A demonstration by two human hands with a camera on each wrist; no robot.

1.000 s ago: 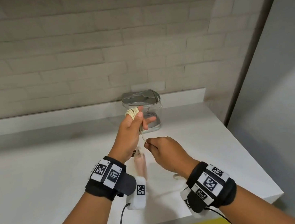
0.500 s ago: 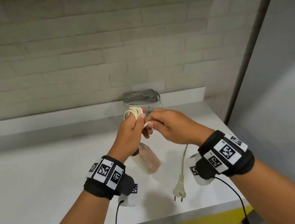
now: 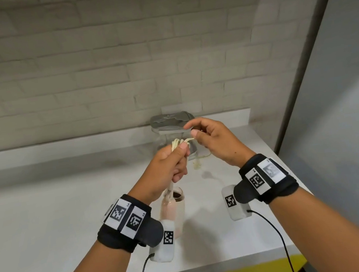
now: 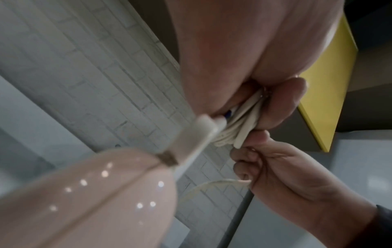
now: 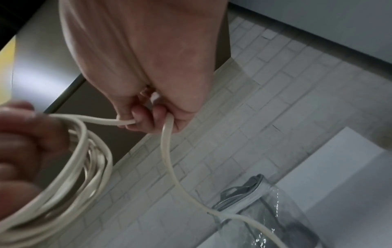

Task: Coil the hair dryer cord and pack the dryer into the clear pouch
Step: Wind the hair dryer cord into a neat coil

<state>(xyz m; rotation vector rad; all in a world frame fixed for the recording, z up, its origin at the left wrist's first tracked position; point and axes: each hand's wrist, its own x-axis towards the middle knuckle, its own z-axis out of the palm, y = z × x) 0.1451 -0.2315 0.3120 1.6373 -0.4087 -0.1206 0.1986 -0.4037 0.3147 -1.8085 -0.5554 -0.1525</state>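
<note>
My left hand (image 3: 180, 156) grips the bunched loops of the cream cord (image 3: 180, 143) together with the dryer's white handle. Below it hangs the pink hair dryer (image 3: 173, 208), just over the counter. In the left wrist view the dryer (image 4: 84, 201) fills the lower left and the coil (image 4: 239, 127) is squeezed in my fingers. My right hand (image 3: 193, 131) pinches the free cord beside the coil; its plug (image 3: 197, 164) dangles beyond the hands. In the right wrist view the cord (image 5: 167, 159) runs from my right fingers (image 5: 148, 117) down across the clear pouch (image 5: 265, 218). The pouch (image 3: 172, 123), grey-zipped, stands behind the hands.
The white counter (image 3: 48, 223) ends in a raised ledge against a white brick wall (image 3: 96, 78). A grey panel (image 3: 343, 112) bounds the right side. Something yellow (image 3: 262, 271) shows below the counter's front edge. Black wrist-camera cables hang off both wrists.
My right hand rose from low in front of the left hand to beside the coil, carrying the cord. The plug lifted off the counter's front and now hangs farther back.
</note>
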